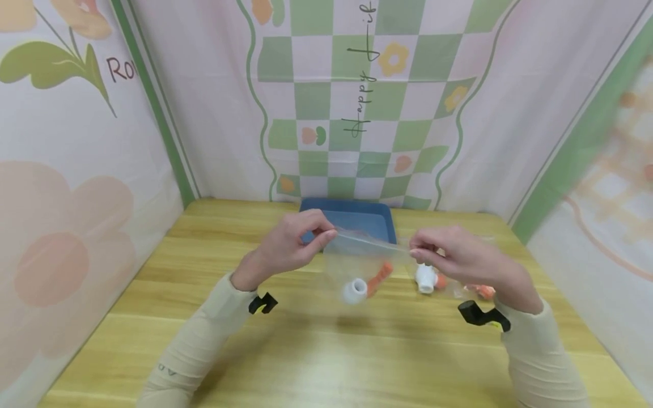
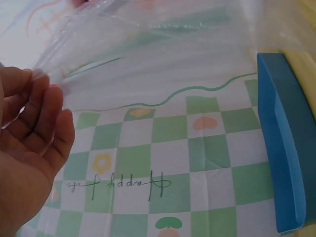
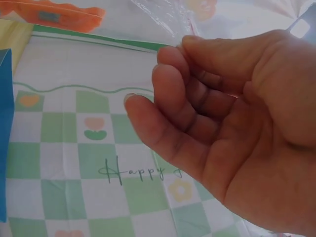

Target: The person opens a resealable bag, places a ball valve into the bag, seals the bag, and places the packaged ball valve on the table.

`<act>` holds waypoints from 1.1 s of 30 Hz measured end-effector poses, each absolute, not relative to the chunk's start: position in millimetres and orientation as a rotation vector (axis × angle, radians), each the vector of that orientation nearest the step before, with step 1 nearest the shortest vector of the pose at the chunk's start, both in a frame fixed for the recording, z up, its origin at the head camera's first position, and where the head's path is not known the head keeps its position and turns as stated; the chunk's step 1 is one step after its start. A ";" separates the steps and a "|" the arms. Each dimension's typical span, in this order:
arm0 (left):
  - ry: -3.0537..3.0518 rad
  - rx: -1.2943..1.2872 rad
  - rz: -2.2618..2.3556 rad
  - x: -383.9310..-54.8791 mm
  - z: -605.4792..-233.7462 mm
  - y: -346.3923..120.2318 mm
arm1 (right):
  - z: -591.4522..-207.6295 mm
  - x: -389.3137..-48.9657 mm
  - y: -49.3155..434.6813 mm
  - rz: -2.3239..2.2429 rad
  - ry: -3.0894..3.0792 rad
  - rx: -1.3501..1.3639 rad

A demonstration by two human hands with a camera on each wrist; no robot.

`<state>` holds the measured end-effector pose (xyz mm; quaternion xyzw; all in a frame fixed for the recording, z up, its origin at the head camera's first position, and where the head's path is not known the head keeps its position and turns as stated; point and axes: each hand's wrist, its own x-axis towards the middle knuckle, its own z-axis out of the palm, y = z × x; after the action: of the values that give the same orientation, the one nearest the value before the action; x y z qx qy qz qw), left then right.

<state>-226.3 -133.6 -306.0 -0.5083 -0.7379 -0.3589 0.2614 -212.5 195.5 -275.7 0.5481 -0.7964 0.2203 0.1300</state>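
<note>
A clear plastic bag hangs above the table, stretched between both hands by its top edge. My left hand pinches one top corner between thumb and forefinger. At the other corner, the thumb and fingertips of my right hand pinch the plastic. Low in the bag appear a white, hollow-ended piece and a long orange piece; the bag's film blurs them. In the right wrist view the orange piece shows at the upper left. The left wrist view shows the sheet of plastic running from the fingers.
A blue tray stands at the back of the wooden table. Beyond my right hand lie another white piece with an orange end and a clear packet with orange in it. Printed curtains enclose the table.
</note>
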 end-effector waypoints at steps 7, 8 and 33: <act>-1.975 -1.564 -1.134 -222.4 -324.3 -125.5 | -279.7 -201.0 205.2 0.501 -2.414 1.648; -1.975 -1.590 -1.176 -220.7 -327.5 -124.6 | -281.0 -199.0 205.8 0.503 -2.424 1.667; -2.744 -1.121 -1.238 -266.1 -388.1 -114.0 | -337.0 -276.6 208.1 0.805 -3.188 1.352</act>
<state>-266.1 -114.0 -388.1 -0.3488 -0.8537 -0.3852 -0.0357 -276.6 208.1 -337.0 0.3723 -0.8776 0.2216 -0.2052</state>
